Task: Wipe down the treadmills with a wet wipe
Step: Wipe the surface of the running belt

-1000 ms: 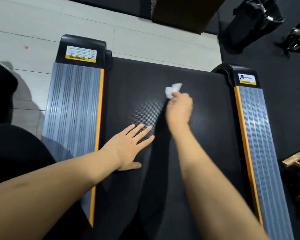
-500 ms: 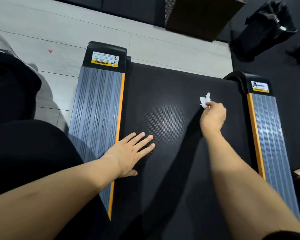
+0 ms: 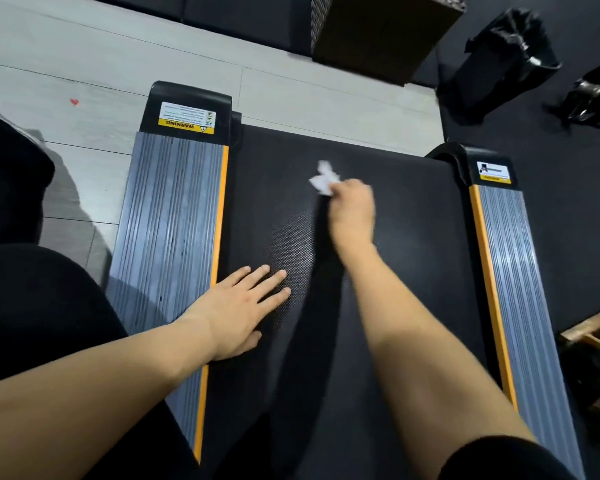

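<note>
While my right hand (image 3: 352, 209) pinches the crumpled white wet wipe (image 3: 323, 181) at twelve o'clock on the black textured treadmill belt (image 3: 413, 237), my flat, spread-fingered left hand (image 3: 243, 310) risks slipping if the belt rolls.

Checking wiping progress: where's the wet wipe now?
In the head view, the wet wipe is pinched in the right hand on the far middle of the black belt.
</note>
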Available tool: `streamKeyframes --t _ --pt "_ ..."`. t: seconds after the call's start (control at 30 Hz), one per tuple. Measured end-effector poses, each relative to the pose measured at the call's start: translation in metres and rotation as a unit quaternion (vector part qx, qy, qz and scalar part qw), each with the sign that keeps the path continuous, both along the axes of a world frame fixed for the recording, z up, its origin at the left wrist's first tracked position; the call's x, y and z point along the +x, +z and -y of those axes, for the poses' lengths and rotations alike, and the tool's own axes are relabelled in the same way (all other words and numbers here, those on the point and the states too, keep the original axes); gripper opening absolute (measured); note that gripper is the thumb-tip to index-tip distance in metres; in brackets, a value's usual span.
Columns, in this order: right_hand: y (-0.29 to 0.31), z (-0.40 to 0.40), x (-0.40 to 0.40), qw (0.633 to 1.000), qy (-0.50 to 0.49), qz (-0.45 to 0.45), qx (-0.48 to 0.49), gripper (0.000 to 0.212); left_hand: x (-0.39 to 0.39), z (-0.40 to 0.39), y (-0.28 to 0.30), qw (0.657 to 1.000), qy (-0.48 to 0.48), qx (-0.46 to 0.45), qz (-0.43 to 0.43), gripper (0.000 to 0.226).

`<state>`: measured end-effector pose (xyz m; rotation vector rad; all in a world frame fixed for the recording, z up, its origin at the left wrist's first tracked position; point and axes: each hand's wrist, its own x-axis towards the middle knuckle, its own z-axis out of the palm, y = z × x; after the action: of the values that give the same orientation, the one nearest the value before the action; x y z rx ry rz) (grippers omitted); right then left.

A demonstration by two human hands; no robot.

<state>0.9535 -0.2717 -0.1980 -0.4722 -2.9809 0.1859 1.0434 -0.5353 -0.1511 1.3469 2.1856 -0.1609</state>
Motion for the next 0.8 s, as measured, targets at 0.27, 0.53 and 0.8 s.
streamKeyframes --t 0.27,0.53,0.8 --pt "-0.028 -0.147 0.076 0.964 -0.227 -0.138 0.004 0.025 -0.070 -0.069 -0.007 0.988 0.001 0.125 -0.091 0.062" --pt "-0.032 -0.151 0.072 0.955 -0.222 -0.194 -0.030 0.026 -0.110 -0.101 -0.020 0.994 -0.024 0.086 -0.057 0.080" --pt "-0.022 -0.145 0.066 0.957 -0.232 -0.172 -0.004 0.025 -0.123 -0.091 -0.006 0.999 -0.044 -0.029 -0.005 0.094"
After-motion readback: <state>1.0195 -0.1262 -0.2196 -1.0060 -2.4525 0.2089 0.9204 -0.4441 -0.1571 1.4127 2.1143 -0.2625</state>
